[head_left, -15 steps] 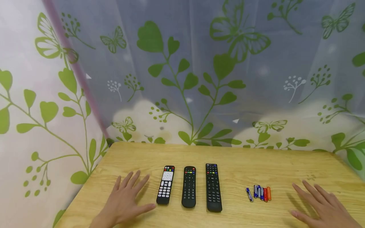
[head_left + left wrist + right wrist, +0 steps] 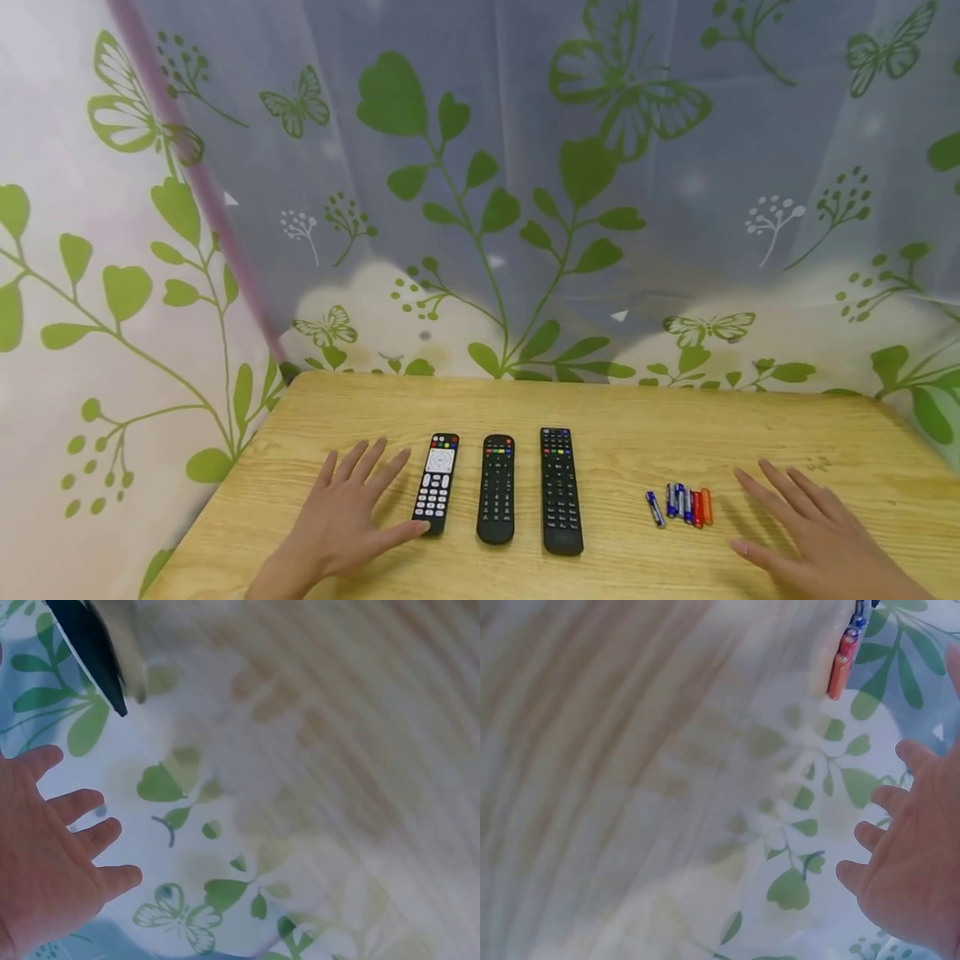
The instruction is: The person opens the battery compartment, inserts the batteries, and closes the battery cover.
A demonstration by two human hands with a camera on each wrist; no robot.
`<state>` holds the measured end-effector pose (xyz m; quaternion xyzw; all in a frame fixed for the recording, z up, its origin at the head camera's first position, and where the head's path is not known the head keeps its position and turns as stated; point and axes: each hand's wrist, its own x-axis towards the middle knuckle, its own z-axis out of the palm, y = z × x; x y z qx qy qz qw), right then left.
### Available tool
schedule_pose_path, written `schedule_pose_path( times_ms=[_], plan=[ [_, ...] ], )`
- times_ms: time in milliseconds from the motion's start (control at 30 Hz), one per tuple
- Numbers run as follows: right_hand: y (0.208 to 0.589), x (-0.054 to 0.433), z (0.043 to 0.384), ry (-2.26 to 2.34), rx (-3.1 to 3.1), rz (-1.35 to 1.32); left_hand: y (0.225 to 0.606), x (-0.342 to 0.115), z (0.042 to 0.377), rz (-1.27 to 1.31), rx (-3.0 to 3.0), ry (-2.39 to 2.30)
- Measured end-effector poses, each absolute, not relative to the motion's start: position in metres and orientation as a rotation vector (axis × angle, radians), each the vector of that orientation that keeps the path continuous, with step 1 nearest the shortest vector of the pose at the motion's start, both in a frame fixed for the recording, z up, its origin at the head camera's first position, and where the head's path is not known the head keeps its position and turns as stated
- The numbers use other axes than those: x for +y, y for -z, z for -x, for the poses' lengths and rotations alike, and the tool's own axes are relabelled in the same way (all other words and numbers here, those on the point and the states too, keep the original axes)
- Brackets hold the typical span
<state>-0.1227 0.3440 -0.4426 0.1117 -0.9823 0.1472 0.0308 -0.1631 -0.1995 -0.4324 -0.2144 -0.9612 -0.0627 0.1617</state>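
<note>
Wooden tabletop (image 2: pixel 645 421): our left hand (image 2: pixel 341 517) and right hand (image 2: pixel 821 533) spread, gripping nothing; the white-buttoned remote (image 2: pixel 435 490), nearer our left, lies to its right, lengthwise away from us.

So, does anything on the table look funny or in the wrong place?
Just one little thing: a blue-and-silver battery lies by itself, slanting, to the left of the other batteries, which lie side by side in a row. I see nothing spilled or broken.
</note>
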Motion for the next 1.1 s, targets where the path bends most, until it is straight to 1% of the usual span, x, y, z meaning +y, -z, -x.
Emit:
schedule_pose_path(
  times_ms=[300, 600, 1100],
  plan=[
    [0.431, 0.314, 0.129, -0.538, -2.975, -0.451, 0.423, -0.175, 0.169, 0.668, -2.801, 0.245],
    [0.422, 0.281, 0.137, -0.605, -2.999, -0.5, 0.426, -0.149, 0.177, 0.725, -2.811, 0.235],
    [0.426, 0.24, 0.148, -0.587, -2.951, -0.618, 0.42, -0.11, 0.182, 0.839, -2.874, 0.292]
  ],
)
